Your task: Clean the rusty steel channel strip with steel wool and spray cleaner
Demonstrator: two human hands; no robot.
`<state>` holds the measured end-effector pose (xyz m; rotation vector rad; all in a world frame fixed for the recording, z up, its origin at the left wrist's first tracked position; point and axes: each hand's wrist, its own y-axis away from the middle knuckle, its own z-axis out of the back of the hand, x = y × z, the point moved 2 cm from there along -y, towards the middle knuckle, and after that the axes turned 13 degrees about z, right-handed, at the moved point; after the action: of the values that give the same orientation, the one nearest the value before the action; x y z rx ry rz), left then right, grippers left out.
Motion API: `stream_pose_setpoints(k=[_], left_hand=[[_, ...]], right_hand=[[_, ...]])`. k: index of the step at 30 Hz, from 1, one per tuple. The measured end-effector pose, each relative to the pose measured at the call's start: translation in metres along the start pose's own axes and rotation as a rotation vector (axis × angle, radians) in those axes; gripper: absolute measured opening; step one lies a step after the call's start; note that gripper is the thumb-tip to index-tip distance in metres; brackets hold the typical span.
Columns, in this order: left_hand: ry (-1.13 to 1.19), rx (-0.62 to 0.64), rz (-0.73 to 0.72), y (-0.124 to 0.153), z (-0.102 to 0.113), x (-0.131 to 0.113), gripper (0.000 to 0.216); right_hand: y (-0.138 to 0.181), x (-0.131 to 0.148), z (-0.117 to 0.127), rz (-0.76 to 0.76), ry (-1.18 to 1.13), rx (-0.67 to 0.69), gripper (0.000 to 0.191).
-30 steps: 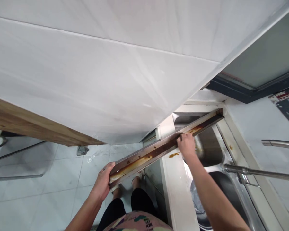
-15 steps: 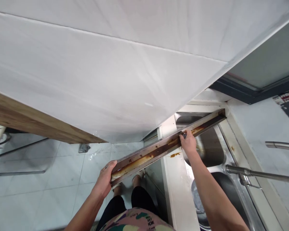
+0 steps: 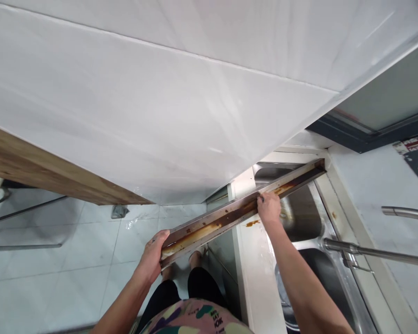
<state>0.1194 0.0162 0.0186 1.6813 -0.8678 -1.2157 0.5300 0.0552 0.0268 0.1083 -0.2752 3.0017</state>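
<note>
Basically, left hand (image 3: 152, 256), right hand (image 3: 269, 208) well apart, clamped on rusty metal strip (image 3: 209, 230); shirt lettering (image 3: 218, 322) maybe "IOK".

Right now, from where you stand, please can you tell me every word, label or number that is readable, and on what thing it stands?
"IOK": dark letters on the pink camouflage T-shirt, reading uncertain, seen from above.
Unreadable: red-and-white paper label at the upper right, too small and blurred.
No text shows on the long rust-stained metal bar.
</note>
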Motion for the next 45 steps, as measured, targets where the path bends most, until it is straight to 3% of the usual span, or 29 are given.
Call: stream_pose_setpoints(k=[4, 6, 9, 12, 16, 20, 26, 33, 45], left_hand=[[-0.004, -0.008, -0.020, 0.000, -0.001, 0.000, 0.036], [-0.009, 0.016, -0.040, 0.001, -0.001, -0.001, 0.035], [-0.005, 0.039, -0.055, 0.004, -0.002, -0.003, 0.036], [-0.011, 0.044, -0.043, 0.007, -0.003, -0.004, 0.037], [-0.007, 0.035, -0.016, 0.007, -0.003, -0.003, 0.037], [0.000, 0.053, 0.005, 0.006, -0.001, -0.001, 0.035], [0.011, 0.070, -0.022, 0.003, 0.001, 0.001, 0.034], [0.040, 0.093, -0.041, 0.004, -0.001, 0.000, 0.034], [0.032, 0.103, -0.048, 0.004, -0.001, 0.000, 0.034]], right_hand=[[0.023, 0.054, -0.003, 0.188, -0.144, 0.028, 0.021], [0.031, 0.066, -0.004, 0.196, -0.284, 0.025, 0.021], [0.032, 0.048, -0.002, 0.044, -0.487, -0.037, 0.016], [0.029, 0.016, 0.002, -0.120, -0.627, -0.046, 0.026], [0.028, -0.005, 0.010, -0.121, -0.758, -0.034, 0.035], [0.029, -0.011, 0.016, -0.082, -0.774, -0.022, 0.035], [0.030, -0.024, 0.009, -0.222, -0.746, 0.029, 0.039], [0.021, -0.021, 0.016, -0.059, -0.593, -0.087, 0.034], [0.015, -0.009, 0.030, 0.026, -0.511, -0.124, 0.032]])
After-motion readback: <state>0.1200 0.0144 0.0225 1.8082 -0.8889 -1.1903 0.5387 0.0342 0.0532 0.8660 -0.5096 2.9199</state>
